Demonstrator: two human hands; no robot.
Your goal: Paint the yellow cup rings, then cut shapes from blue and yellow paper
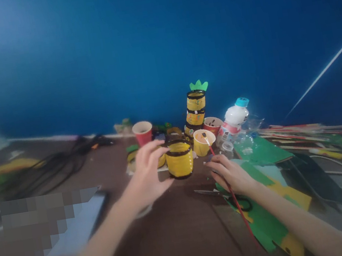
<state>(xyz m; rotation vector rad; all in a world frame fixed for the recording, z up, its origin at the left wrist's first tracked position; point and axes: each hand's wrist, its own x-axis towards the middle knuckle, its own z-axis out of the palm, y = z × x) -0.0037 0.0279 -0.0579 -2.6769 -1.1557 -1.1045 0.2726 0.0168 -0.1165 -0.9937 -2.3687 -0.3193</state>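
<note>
**Head view: one hand at the yellow banded cup, the other with a brush**

Head camera gives me a slightly blurred picture, so I take the yellow banded cup [179, 160] as my landmark. It stands upright on the brown table [181, 234], with black bands at its rim and base.

The left hand [147, 173] is just left of this cup. It is opened, with the fingers spread and curved toward the cup's side; I cannot tell if they really touch it.

The right hand [230, 175] is to the right of the cup and a little nearer to me. Its fingers are closed on a red paintbrush [236, 202], and the brush tip points up over a yellow paper cup [200, 147] just behind-right of the landmark.

Behind the landmark stands a tower of yellow cups [196, 111] with a green leaf top. A red cup [142, 133] is behind-left and a white bottle [236, 115] is farther behind-right. Green paper sheets [261, 151] lie to the right, and black cables [53, 164] lie far to the left.
</note>
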